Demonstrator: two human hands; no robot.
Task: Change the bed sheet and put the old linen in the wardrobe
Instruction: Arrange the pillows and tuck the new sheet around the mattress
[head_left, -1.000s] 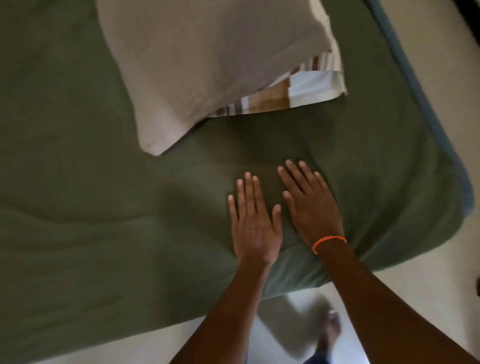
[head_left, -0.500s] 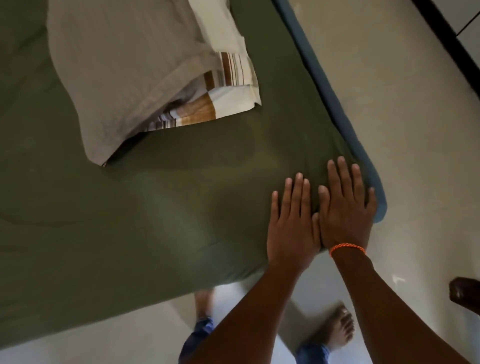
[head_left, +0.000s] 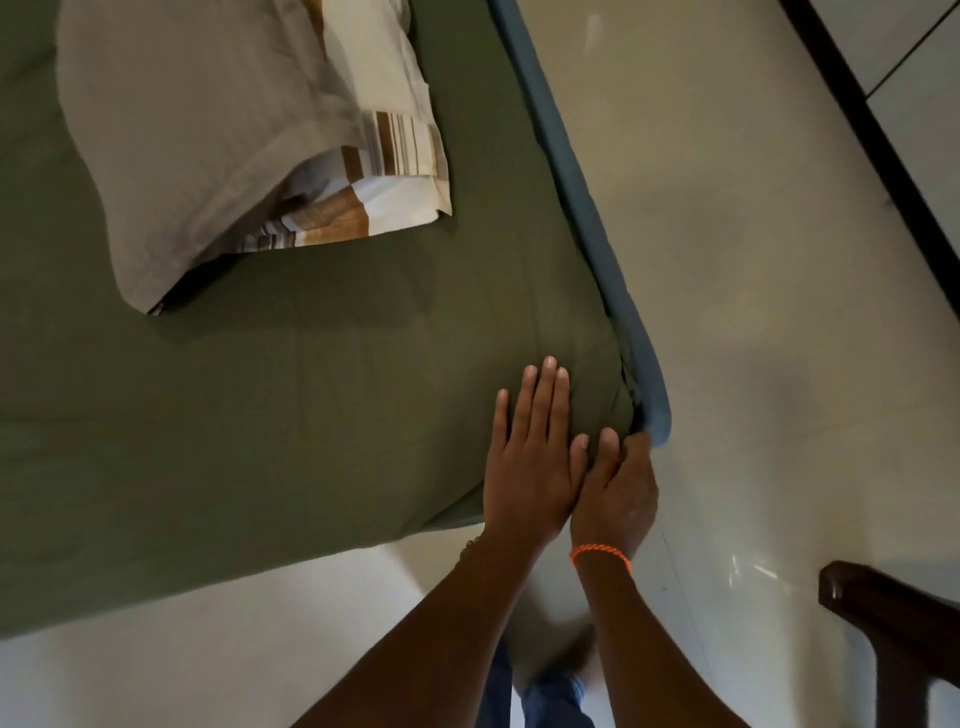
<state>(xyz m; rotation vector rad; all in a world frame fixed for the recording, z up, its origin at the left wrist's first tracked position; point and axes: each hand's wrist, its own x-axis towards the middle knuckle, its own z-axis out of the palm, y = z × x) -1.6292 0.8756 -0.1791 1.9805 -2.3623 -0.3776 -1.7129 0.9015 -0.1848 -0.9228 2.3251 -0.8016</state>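
A: Start at the fingers. What are the two hands doing?

B: The left hand (head_left: 530, 457) lies flat on the olive-green cotton bed sheet (head_left: 311, 405), four fingers (head_left: 543, 400) straight and close together, thumb beside them, pressing down near the mattress corner. The right hand (head_left: 615, 493) is just beside it, touching it; its thumb rests on top of the sheet while its fingers curl over the corner's edge and out of sight, so it seems to grip the sheet there, though I cannot tell what the hidden fingertips hold.

A: Anything on the wrists?

B: One orange braided cord bracelet (head_left: 601, 552) on the right wrist. On the left wrist there is a glimpse of something beaded, too small to name.

A: And where is the sheet?

B: Spread over the mattress, covering the whole top in view, lightly creased at the corner under the hands. Along the right side one blue mattress edge (head_left: 582, 208) shows bare beyond it.

A: Count the pillows.

B: Two, stacked at the top: one plain beige pillow (head_left: 197, 119) lying on one white pillow with brown stripes (head_left: 384, 182), which sticks out beneath it to the right.

A: Beyond the bed?

B: A pale glossy tiled floor (head_left: 753, 312), one dark wooden furniture piece (head_left: 893, 618) at the lower right, and blue trouser legs (head_left: 550, 701) below the forearms.
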